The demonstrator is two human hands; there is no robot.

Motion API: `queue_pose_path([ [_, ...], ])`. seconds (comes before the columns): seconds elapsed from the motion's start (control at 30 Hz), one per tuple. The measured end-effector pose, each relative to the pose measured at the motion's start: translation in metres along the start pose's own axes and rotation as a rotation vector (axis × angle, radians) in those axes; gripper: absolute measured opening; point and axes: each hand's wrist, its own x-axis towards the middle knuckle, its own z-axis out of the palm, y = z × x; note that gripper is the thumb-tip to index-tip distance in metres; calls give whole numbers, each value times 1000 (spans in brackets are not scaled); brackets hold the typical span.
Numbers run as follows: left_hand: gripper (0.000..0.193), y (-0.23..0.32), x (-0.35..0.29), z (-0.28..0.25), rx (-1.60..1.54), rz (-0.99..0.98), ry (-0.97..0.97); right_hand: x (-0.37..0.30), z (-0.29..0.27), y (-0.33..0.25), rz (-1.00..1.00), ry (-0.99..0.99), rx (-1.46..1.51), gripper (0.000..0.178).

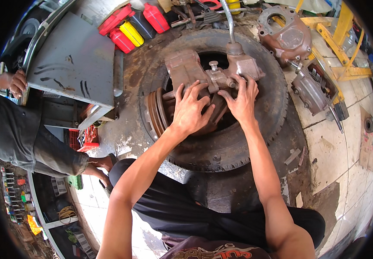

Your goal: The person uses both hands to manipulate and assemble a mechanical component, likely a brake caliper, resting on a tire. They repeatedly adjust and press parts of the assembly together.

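Observation:
A brown-painted gearbox (184, 69) with a tall bent gear lever (229, 23) rests across a worn tyre (255, 142) lying flat on the floor. My left hand (192, 108) lies over the near side of the housing, its fingers spread and bent against the metal. On the right, my right hand (241, 96) touches the housing below the lever, thumb and fingers apart. A small round-topped fitting (213, 65) stands up between the two hands. Beside my left wrist is a round grooved pulley or drum (155, 113). The surface under both palms is hidden.
A brown bell housing (286, 36) and another gear casing (314, 88) lie to the right by a yellow metal frame (342, 39). Red, yellow and black bottles (131, 33) stand at the far left, near a grey metal cabinet (76, 56). Another person's hand (17, 84) is beside it.

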Motion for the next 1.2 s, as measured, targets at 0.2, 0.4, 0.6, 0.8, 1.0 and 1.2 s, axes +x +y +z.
queue_pose_path([
  [0.2, 17, -2, 2, 2, -10, 5, 13, 13, 2, 13, -83, -166, -117, 74],
  [0.4, 15, -4, 3, 6, 21, 22, 71, 15, -4, 16, -119, -212, -95, 81],
  [0.6, 20, -5, 5, -1, 81, 110, 94, 6, -17, 11, -259, -128, 36, 58],
  [0.8, 21, 2, 11, -17, 106, 96, 41, -4, -19, 3, -264, -123, 67, 38],
  [1.0, 28, 10, 13, -24, -23, -95, -50, -15, -19, -2, -299, -102, 99, 18],
  [1.2, 29, 13, 12, -26, -87, -250, -171, -30, -11, -11, -121, -122, 3, 19],
])
